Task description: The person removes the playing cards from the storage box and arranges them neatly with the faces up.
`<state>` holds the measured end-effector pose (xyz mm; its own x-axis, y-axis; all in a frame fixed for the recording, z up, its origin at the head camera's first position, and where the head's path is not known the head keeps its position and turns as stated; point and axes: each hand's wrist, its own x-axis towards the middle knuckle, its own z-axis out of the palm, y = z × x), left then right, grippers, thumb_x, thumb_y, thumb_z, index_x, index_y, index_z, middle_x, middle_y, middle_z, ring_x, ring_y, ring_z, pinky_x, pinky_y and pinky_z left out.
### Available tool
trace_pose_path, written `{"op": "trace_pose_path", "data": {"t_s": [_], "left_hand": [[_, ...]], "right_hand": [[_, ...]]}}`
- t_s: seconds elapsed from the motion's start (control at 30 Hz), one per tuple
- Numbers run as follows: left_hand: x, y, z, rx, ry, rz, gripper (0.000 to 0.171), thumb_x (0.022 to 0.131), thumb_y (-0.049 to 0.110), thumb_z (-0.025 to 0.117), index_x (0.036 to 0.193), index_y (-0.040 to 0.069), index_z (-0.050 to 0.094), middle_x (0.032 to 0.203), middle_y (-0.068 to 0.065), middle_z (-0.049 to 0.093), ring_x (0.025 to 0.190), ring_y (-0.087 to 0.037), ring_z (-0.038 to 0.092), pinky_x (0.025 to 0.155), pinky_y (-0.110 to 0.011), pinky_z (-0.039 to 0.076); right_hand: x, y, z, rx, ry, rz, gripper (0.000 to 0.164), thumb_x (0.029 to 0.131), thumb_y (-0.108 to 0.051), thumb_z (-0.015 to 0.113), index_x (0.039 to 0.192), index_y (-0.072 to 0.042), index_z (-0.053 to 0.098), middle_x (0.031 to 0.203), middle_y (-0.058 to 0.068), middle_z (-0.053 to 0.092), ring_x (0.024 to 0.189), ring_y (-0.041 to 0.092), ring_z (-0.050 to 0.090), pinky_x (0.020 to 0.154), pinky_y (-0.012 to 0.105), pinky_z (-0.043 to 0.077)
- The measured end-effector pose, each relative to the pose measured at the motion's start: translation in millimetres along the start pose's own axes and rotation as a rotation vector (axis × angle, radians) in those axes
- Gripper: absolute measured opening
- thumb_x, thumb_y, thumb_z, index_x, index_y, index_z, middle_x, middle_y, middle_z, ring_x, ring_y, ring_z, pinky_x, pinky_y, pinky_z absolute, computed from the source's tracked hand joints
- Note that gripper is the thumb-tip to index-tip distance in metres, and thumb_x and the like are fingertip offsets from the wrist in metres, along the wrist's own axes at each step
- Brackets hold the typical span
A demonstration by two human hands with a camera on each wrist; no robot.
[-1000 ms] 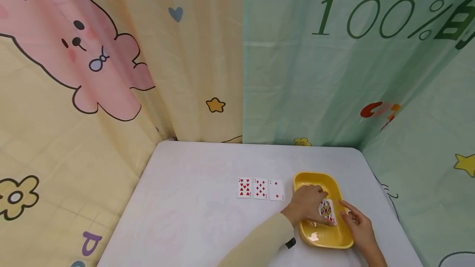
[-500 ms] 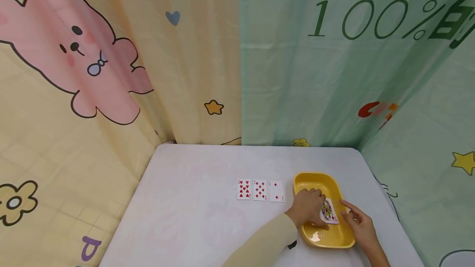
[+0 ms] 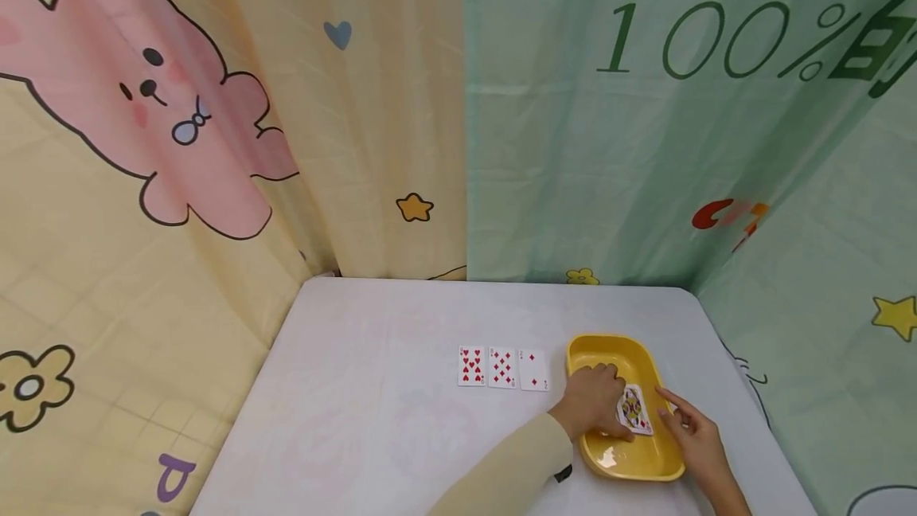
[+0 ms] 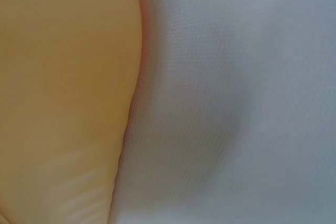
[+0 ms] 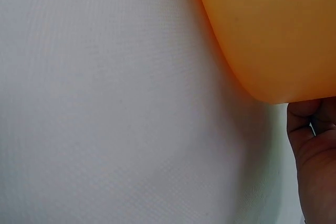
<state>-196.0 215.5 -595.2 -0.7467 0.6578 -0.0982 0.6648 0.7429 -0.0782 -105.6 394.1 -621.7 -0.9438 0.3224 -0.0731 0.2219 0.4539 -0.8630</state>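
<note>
Face card (image 3: 635,412) lay face up inside a yellow tray (image 3: 641,464) on a white table (image 3: 358,396), partly covered by a person's left hand (image 3: 593,398), its thumb at the near left corner and its other fingers spread toward the far side; whether those fingers grasped the card could not be told. The right hand (image 3: 696,440) held the tray's right rim, thumb and forefinger pinching the edge (the right wrist view caught them against the smooth outer wall). A cream sleeve (image 3: 505,468) ran up the left arm, with a small black object (image 3: 563,474) showing beneath the cuff. Left of the tray, three cards stood in a side-by-side row, face up: one of hearts (image 3: 471,366), one of many diamonds (image 3: 502,368) and one of two diamonds (image 3: 533,371). Behind hung a yellow curtain (image 3: 380,118) and a green curtain (image 3: 544,150)
</note>
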Motion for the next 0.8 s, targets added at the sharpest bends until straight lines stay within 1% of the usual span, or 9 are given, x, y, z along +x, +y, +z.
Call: {"op": "trace_pose_path", "data": {"t_s": [0.17, 0.33, 0.43, 0.53, 0.7, 0.8], "left_hand": [[0.3, -1.9, 1.8, -0.042, 0.013, 0.031, 0.086, 0.069, 0.090, 0.066, 0.138, 0.040, 0.057, 0.129, 0.020, 0.055, 0.114, 0.001, 0.054, 0.095, -0.017, 0.049], [-0.4, -7.8, -2.1, -0.105, 0.032, 0.054, 0.090, 0.074, 0.083, 0.069, 0.148, 0.037, 0.050, 0.139, 0.019, 0.051, 0.121, 0.002, 0.051, 0.102, -0.015, 0.047], [-2.6, -13.4, -5.9, -0.115, 0.064, 0.062, 0.090, 0.074, 0.079, 0.072, 0.149, 0.036, 0.049, 0.141, 0.019, 0.050, 0.122, 0.002, 0.051, 0.102, -0.014, 0.046], [-5.9, -18.8, -8.1, -0.145, 0.080, 0.071, 0.088, 0.074, 0.077, 0.074, 0.148, 0.037, 0.049, 0.143, 0.020, 0.050, 0.123, 0.003, 0.051, 0.103, -0.013, 0.045], [-12.9, -29.4, -8.6, -0.244, 0.098, 0.084, 0.085, 0.075, 0.074, 0.076, 0.147, 0.034, 0.052, 0.143, 0.017, 0.052, 0.125, 0.001, 0.051, 0.109, -0.014, 0.042], [-17.9, -37.6, -10.8, -0.296, 0.107, 0.083, 0.088, 0.076, 0.073, 0.076, 0.148, 0.031, 0.051, 0.145, 0.014, 0.052, 0.128, -0.001, 0.052, 0.109, -0.015, 0.043]], "right_hand": [[-2.1, 0.7, 1.0, 0.030, -0.004, -0.028, 0.048, 0.105, -0.032, 0.060, 0.144, -0.003, 0.056, 0.081, -0.006, 0.044, 0.061, 0.004, 0.040, 0.049, 0.027, 0.040], [-1.0, 0.0, -0.9, 0.027, -0.009, -0.046, 0.045, 0.106, -0.027, 0.060, 0.144, -0.003, 0.057, 0.079, -0.008, 0.046, 0.057, 0.004, 0.040, 0.048, 0.028, 0.039], [0.6, -0.3, -2.1, 0.021, -0.008, -0.060, 0.045, 0.106, -0.027, 0.060, 0.143, -0.002, 0.057, 0.079, -0.008, 0.046, 0.056, 0.003, 0.039, 0.047, 0.029, 0.039], [0.9, -0.3, -2.5, 0.010, -0.011, -0.046, 0.047, 0.106, -0.029, 0.060, 0.144, -0.002, 0.056, 0.079, -0.006, 0.045, 0.057, 0.004, 0.039, 0.047, 0.028, 0.039], [-0.1, 0.2, -0.9, -0.021, -0.010, -0.005, 0.049, 0.106, -0.031, 0.059, 0.146, -0.004, 0.054, 0.081, -0.004, 0.044, 0.060, 0.005, 0.040, 0.049, 0.026, 0.041], [-1.0, -0.3, -0.4, -0.034, -0.004, 0.003, 0.049, 0.106, -0.032, 0.058, 0.147, -0.005, 0.054, 0.081, -0.004, 0.044, 0.060, 0.005, 0.041, 0.050, 0.026, 0.041]]}}
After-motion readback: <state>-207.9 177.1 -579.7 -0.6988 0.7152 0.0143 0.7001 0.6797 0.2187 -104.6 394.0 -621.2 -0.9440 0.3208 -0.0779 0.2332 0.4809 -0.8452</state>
